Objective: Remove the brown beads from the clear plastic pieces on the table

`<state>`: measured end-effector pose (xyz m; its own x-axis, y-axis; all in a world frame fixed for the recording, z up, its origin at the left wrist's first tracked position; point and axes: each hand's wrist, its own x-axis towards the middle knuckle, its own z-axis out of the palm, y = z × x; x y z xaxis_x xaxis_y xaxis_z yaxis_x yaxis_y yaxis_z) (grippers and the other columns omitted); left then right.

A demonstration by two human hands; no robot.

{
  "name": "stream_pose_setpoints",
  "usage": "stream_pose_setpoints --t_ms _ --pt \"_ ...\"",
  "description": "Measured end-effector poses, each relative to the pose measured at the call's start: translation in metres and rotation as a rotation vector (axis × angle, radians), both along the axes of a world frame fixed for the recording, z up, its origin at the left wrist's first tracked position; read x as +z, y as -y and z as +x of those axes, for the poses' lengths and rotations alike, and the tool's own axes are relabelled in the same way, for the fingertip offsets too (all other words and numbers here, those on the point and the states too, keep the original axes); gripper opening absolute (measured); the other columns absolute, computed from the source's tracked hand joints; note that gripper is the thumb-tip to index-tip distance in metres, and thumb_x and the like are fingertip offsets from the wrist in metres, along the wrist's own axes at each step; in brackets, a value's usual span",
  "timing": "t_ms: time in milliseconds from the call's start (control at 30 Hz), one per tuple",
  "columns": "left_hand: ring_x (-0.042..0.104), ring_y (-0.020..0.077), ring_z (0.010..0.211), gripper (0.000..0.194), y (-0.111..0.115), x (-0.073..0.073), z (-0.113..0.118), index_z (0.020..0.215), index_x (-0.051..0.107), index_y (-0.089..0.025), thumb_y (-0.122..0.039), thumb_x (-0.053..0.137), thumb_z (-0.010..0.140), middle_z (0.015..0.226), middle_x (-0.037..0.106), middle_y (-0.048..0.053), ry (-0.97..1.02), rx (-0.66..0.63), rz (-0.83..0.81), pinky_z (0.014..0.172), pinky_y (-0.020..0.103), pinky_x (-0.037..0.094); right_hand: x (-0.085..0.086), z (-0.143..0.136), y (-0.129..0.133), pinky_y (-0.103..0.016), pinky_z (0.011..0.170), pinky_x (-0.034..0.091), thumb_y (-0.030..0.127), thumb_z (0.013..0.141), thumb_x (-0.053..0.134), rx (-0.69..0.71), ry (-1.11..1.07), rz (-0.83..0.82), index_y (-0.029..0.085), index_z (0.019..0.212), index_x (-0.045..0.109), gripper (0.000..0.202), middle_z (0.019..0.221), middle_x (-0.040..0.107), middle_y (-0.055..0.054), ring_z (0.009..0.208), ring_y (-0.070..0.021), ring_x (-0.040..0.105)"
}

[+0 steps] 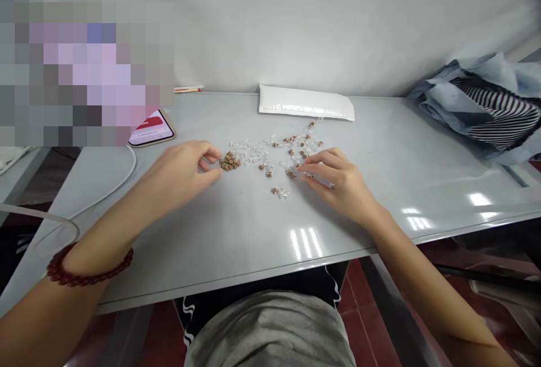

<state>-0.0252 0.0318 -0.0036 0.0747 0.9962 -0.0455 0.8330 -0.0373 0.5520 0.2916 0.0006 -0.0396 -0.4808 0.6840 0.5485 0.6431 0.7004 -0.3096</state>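
Observation:
My left hand (186, 165) is at the left edge of a small pile of brown cork stoppers (229, 162), thumb and fingers apart with nothing visible between them. Beside the corks lies a cluster of tiny clear glass bottles (249, 151). Farther right, more tiny bottles with brown corks (303, 141) are scattered in a loose group. At the near side of that group, my right hand (333, 178) has its thumb and fingertips closed around a tiny corked bottle, partly hidden by the fingers. A few corked bottles (279, 192) lie apart, between the hands.
A white padded envelope (306, 103) lies along the wall at the back. At the left are a phone (153, 129) and a white cable (110, 195). A blue cloth bag with striped lining (482, 107) sits at the right. The table's front edge (253, 278) runs close to my body.

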Motion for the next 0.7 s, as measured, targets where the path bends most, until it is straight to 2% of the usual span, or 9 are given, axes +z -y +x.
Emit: stream_pose_setpoints --t_ms 133,267,400,500,600,700 --pt "0.071 0.0314 0.078 0.021 -0.003 -0.008 0.001 0.079 0.069 -0.029 -0.047 0.063 0.071 0.081 0.077 0.007 -0.023 -0.071 -0.087 0.074 0.04 0.054 0.013 0.022 0.001 -0.045 0.091 0.063 0.025 0.101 0.072 -0.097 -0.081 -0.156 0.021 0.113 0.083 0.016 0.114 0.08 -0.011 0.107 -0.0281 0.075" --pt "0.07 0.0297 0.072 0.02 -0.003 -0.013 -0.001 0.074 0.067 -0.03 -0.049 0.065 0.072 0.075 0.075 0.005 0.017 -0.087 -0.073 0.07 0.039 0.053 0.028 0.054 0.005 -0.038 0.072 0.061 0.041 0.096 0.078 -0.272 -0.062 -0.371 0.02 0.11 0.083 0.026 0.108 0.08 -0.011 0.091 -0.0257 0.074" --pt "0.07 0.0275 0.068 0.021 -0.004 -0.019 -0.008 0.072 0.069 -0.031 -0.052 0.07 0.073 0.072 0.074 0.003 -0.037 -0.09 -0.024 0.065 0.037 0.051 0.028 0.073 0.009 -0.04 0.07 0.059 0.055 0.09 0.081 -0.322 -0.027 -0.513 0.018 0.108 0.083 0.041 0.104 0.079 -0.012 0.082 -0.0246 0.071" --pt "0.07 0.026 0.065 0.02 -0.002 -0.018 -0.011 0.069 0.072 -0.032 -0.047 0.062 0.077 0.066 0.074 0.001 -0.09 -0.132 -0.011 0.06 0.036 0.047 0.021 0.072 0.01 -0.041 0.075 0.06 0.048 0.095 0.073 -0.276 0.015 -0.56 0.017 0.108 0.083 0.034 0.101 0.076 -0.011 0.078 -0.0223 0.07" --pt "0.072 0.0272 0.068 0.02 0.001 -0.014 -0.012 0.07 0.074 -0.031 -0.044 0.061 0.079 0.069 0.077 0.001 -0.092 -0.152 -0.023 0.062 0.036 0.05 0.013 0.065 0.01 -0.04 0.078 0.06 0.037 0.1 0.065 -0.267 0.054 -0.516 0.017 0.107 0.082 0.027 0.101 0.073 -0.011 0.079 -0.0213 0.07" --pt "0.073 0.0269 0.07 0.017 0.005 -0.009 -0.01 0.073 0.076 -0.031 -0.04 0.062 0.078 0.07 0.077 0.001 -0.055 -0.135 -0.012 0.067 0.037 0.054 0.009 0.06 0.008 -0.041 0.083 0.061 0.032 0.101 0.063 -0.245 0.089 -0.455 0.017 0.116 0.079 0.026 0.108 0.073 -0.012 0.086 -0.0228 0.072"
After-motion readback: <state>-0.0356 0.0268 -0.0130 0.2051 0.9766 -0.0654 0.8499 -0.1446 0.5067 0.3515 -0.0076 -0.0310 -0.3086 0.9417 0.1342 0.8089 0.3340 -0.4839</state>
